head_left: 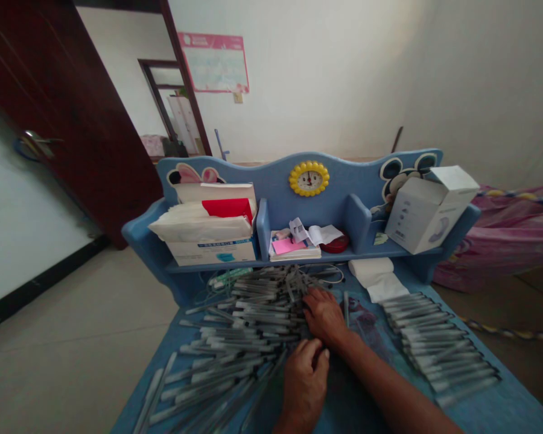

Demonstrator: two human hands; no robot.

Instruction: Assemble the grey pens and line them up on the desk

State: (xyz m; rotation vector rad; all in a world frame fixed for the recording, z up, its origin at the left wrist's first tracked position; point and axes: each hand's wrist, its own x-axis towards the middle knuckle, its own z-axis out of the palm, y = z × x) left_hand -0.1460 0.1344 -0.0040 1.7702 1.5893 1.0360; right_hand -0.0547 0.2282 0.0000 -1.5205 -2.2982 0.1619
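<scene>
a blue desk [511,407] stands before the white wall [344,78]; left hand [304,380] and right hand [324,314] are beside pens [253,295], their grip i cannot tell.

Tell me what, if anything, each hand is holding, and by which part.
It can't be told: the right hand is at the pens, its hold unclear, and the left hand is curled, hiding any grip.

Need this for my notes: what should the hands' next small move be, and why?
Probably the right hand should pick from the edge of the large heap of pens: its fingers lie at the dark ends there, with the left hand close by, fingers bent.
</scene>
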